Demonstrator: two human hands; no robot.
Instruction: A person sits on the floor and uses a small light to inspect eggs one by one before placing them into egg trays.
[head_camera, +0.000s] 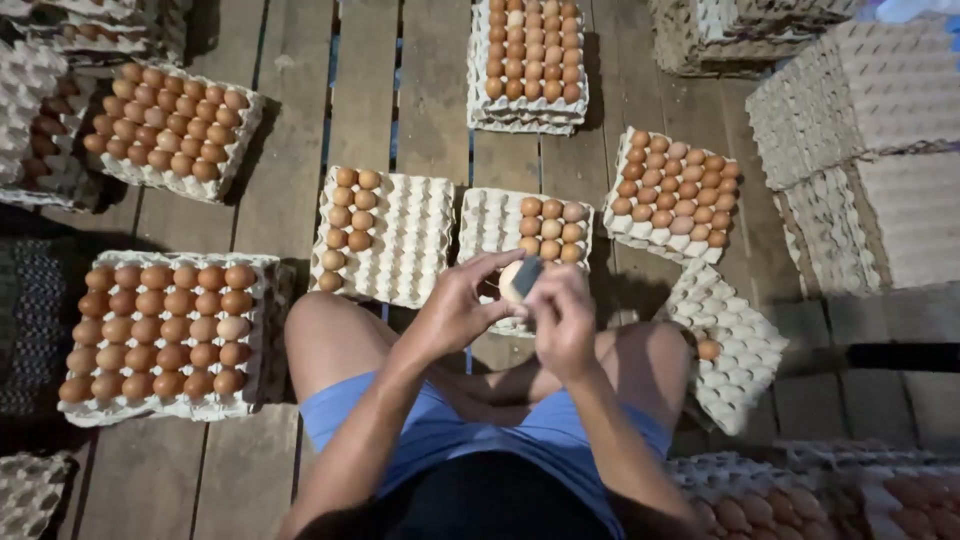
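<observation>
Seated person, blue shorts, knees apart on the plank wooden floor (430, 100). Left hand (455, 305) grips a pale brown egg (512, 280); right hand (562, 318) presses a small dark grey block (527, 275) against it, both raised above the lap.

Left: full grey pulp tray of brown eggs (160, 330). Centre-left: pulp tray holding two columns only (385, 235). Centre: pulp tray filled at its right end (525, 225). Right: near-empty pulp tray with one egg (725, 345).

Judged: several trays filled, three part-filled. Open floor is narrow between tray edges; the lap gap is the only free room.
</observation>
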